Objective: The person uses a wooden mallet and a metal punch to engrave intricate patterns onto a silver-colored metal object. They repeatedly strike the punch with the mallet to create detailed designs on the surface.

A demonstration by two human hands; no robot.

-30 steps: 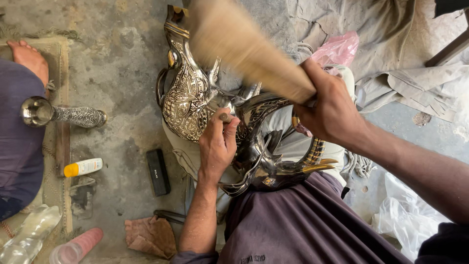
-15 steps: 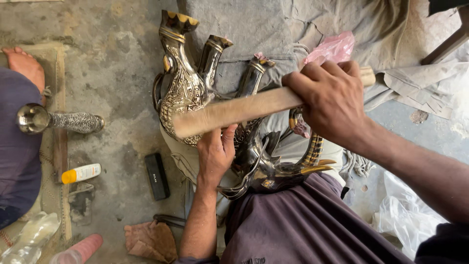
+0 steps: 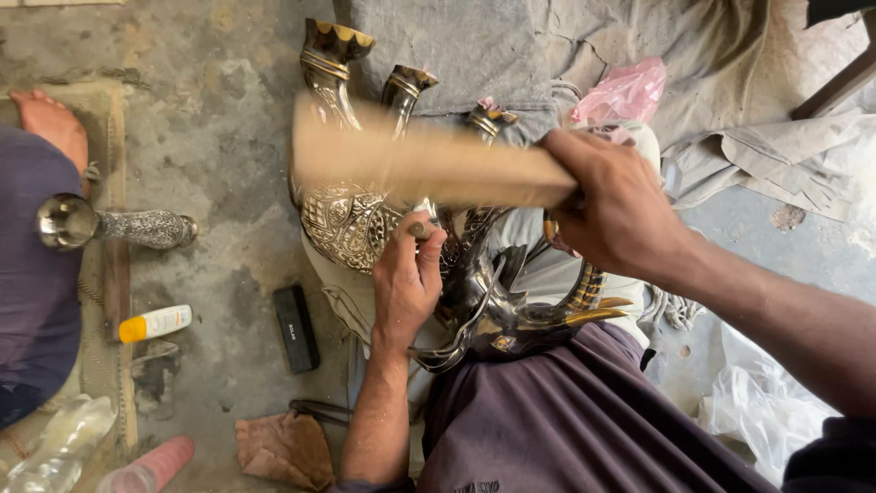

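Swinging across again, the wooden mallet point(image 3: 429, 164) has dropped from its raised position half a second ago and now blurs just above the left hand point(image 3: 406, 283), whose fingers pinch a small punch point(image 3: 418, 228) against the engraved metal vessel point(image 3: 351, 219) — a strike seems under way. Right hand point(image 3: 620, 215) is clenched around the handle; the punch tip is hidden.
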